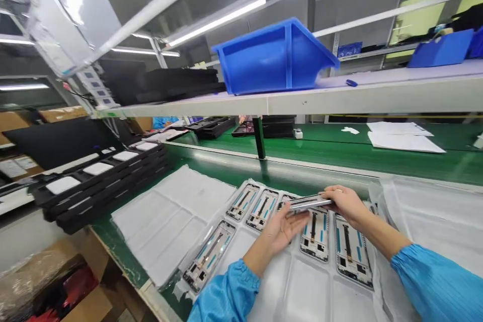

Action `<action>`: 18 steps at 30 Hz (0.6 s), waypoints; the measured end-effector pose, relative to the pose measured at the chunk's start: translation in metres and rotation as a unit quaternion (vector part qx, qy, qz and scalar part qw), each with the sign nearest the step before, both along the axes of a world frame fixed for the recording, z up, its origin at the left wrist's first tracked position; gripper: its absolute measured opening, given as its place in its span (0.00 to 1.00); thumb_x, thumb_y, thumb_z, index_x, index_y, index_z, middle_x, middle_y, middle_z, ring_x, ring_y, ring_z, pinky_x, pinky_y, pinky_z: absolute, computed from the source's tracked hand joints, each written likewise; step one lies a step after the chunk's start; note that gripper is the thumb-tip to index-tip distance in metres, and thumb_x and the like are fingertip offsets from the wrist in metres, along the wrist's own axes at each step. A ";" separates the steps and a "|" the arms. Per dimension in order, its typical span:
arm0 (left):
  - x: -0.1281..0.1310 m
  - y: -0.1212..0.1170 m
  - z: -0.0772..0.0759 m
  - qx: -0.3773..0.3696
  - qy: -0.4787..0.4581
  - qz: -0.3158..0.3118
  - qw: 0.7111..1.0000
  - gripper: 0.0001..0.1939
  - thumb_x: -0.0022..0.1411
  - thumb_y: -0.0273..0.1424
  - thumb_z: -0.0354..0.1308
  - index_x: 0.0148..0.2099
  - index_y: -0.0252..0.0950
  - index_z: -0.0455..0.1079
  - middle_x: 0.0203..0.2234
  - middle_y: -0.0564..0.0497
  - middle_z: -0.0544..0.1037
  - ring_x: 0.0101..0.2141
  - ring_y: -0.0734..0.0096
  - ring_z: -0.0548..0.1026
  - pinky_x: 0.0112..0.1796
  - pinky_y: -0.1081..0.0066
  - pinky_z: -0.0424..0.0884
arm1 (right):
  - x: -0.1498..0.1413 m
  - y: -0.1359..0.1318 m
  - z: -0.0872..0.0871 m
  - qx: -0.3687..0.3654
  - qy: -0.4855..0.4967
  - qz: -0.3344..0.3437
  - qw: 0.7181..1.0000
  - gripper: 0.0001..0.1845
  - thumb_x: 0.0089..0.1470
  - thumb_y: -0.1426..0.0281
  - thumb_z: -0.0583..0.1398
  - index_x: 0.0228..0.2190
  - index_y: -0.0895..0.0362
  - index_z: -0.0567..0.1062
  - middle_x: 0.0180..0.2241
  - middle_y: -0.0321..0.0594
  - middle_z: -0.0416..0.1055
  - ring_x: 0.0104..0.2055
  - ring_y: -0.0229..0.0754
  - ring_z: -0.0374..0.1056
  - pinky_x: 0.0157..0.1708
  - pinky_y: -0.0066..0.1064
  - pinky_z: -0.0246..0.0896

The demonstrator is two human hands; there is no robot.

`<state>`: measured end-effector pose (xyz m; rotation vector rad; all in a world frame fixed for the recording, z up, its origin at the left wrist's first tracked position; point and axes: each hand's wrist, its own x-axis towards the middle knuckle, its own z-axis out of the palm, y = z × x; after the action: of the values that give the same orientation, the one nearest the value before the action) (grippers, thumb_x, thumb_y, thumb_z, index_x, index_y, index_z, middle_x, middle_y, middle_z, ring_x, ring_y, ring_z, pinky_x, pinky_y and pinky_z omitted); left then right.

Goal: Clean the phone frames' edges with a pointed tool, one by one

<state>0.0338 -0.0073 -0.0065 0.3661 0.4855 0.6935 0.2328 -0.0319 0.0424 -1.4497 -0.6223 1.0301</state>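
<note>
Both hands meet above a white moulded tray [302, 297]. A slim silver phone frame [310, 203] lies edge-on between them. My right hand [342, 205] pinches its right end, and my left hand [282, 230] supports the other end from below. Several similar phone frames with blue strips sit in the tray's pockets, including one [314, 234] just below the held frame and another [352, 256] under my right hand. A further one [209, 256] lies at the tray's lower left, near my left forearm.
A blue plastic bin [275, 58] stands on a white shelf [302, 103] overhead. Behind the tray runs a green bench with white papers [402, 141]. White foam sheets [173, 216] lie to the left, beside black trays [101, 188]. Cardboard boxes sit low at the left.
</note>
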 end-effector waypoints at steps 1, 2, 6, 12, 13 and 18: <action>-0.002 0.001 -0.001 0.003 -0.006 0.019 1.000 0.25 0.61 0.34 0.65 0.51 0.17 0.67 0.45 0.27 0.77 0.49 0.50 0.77 0.53 0.63 0.72 | -0.001 0.000 -0.002 -0.007 0.006 0.010 1.000 0.12 0.32 0.78 0.66 0.22 0.55 0.70 0.24 0.39 0.75 0.26 0.42 0.72 0.24 0.31 0.75; -0.003 0.002 0.000 0.007 -0.013 0.038 0.999 0.22 0.61 0.32 0.65 0.50 0.18 0.68 0.45 0.29 0.77 0.49 0.51 0.76 0.54 0.62 0.71 | -0.001 0.001 -0.004 -0.014 0.013 0.017 1.000 0.12 0.33 0.78 0.66 0.22 0.56 0.70 0.25 0.39 0.75 0.27 0.42 0.72 0.24 0.29 0.75; -0.005 0.004 0.003 -0.002 -0.016 0.110 0.994 0.13 0.61 0.30 0.65 0.45 0.27 0.72 0.42 0.38 0.80 0.49 0.55 0.77 0.56 0.59 0.70 | 0.003 0.003 -0.007 -0.028 0.038 0.031 0.998 0.14 0.35 0.80 0.68 0.23 0.57 0.71 0.25 0.40 0.73 0.27 0.41 0.72 0.24 0.28 0.76; -0.004 0.002 0.001 -0.014 -0.021 0.143 0.989 0.14 0.59 0.31 0.66 0.46 0.30 0.72 0.42 0.41 0.80 0.49 0.58 0.77 0.57 0.58 0.70 | 0.004 0.001 -0.005 -0.030 0.056 0.039 0.997 0.13 0.39 0.81 0.69 0.22 0.58 0.71 0.22 0.36 0.67 0.25 0.38 0.69 0.26 0.26 0.78; -0.004 0.002 0.000 -0.011 -0.023 0.143 0.989 0.14 0.59 0.30 0.66 0.46 0.29 0.73 0.42 0.40 0.80 0.49 0.58 0.77 0.57 0.58 0.70 | 0.002 0.000 -0.002 -0.036 0.054 0.038 0.997 0.12 0.40 0.81 0.69 0.22 0.58 0.71 0.22 0.37 0.67 0.25 0.37 0.68 0.27 0.25 0.78; -0.004 0.000 -0.002 -0.007 -0.026 0.149 0.988 0.12 0.60 0.28 0.64 0.45 0.27 0.73 0.42 0.38 0.80 0.48 0.57 0.77 0.56 0.59 0.71 | -0.008 -0.004 0.012 -0.074 0.017 0.028 0.997 0.11 0.43 0.83 0.65 0.20 0.59 0.71 0.24 0.39 0.70 0.27 0.37 0.69 0.32 0.27 0.78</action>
<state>0.0299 -0.0070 -0.0085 0.2625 0.4999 0.9872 0.2252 -0.0354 0.0539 -1.5481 -0.5739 1.1619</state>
